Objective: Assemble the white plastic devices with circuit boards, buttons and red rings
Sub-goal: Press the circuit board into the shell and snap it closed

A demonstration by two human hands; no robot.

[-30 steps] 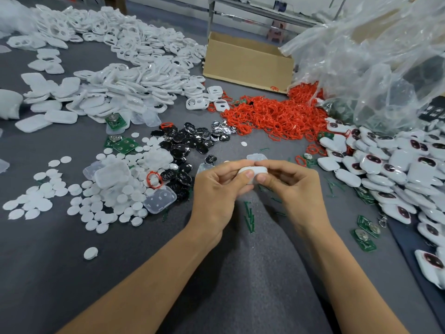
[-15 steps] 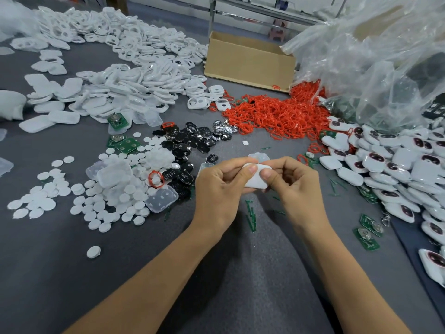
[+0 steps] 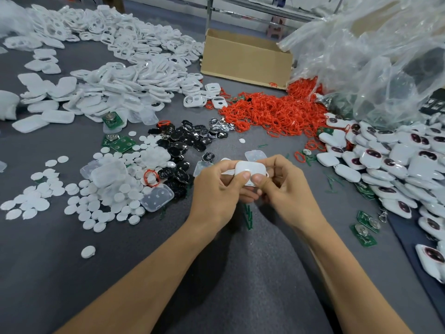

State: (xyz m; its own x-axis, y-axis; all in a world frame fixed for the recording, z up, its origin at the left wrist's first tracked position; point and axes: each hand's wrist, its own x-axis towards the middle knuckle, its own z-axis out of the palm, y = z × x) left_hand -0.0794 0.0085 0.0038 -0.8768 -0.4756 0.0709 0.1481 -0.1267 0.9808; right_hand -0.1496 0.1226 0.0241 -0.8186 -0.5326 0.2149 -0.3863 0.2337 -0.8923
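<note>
Fingers (image 3: 245, 175) of left hand (image 3: 216, 191) and right hand (image 3: 289, 189) are curled round one shell (image 3: 250, 168), thumbs pressed on its near edge | shell held above worktop (image 3: 156, 273) | risk: halves may be left half-latched by uneven squeeze; if slipped, it could be lost among discs (image 3: 125, 203)

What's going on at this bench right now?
A person grips one white rounded plastic casing in both hands, left hand and right hand, with both thumbs pressed on its near face, probably snapping it shut. It is held just above the grey table. Loose parts lie around: white round plastic buttons on the left, green circuit boards beyond them, and a heap of red plastic rings further back. Finished white devices with dark windows are piled on the right.
</note>
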